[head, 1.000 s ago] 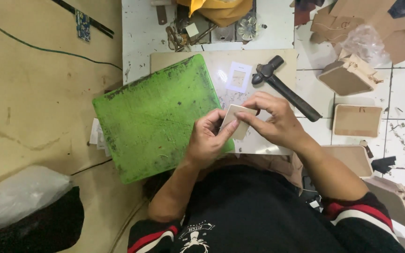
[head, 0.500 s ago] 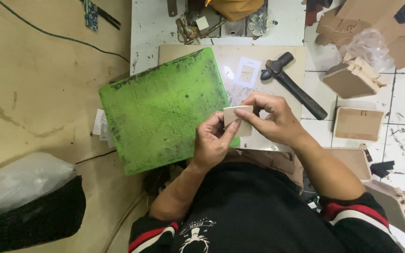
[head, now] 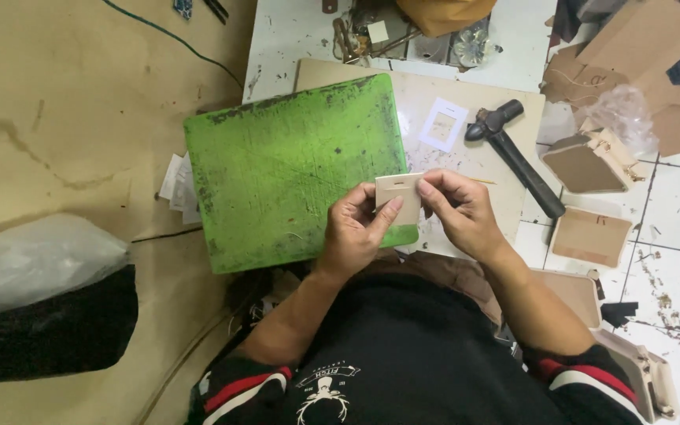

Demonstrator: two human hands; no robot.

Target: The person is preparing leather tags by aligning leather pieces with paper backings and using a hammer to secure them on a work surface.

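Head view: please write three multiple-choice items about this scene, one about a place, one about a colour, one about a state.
1. Where does the hammer lie?
A. right of the green board
B. on the green board
C. in the left hand

2. What colour is the board?
A. blue
B. green
C. red

3. How is the small pale piece held?
A. by both hands
B. by one hand only
C. it lies untouched

Answers: 1 A, it rests on the pale panel right of the board. 2 B, its worn top is green. 3 A, the left hand and right hand both pinch it.
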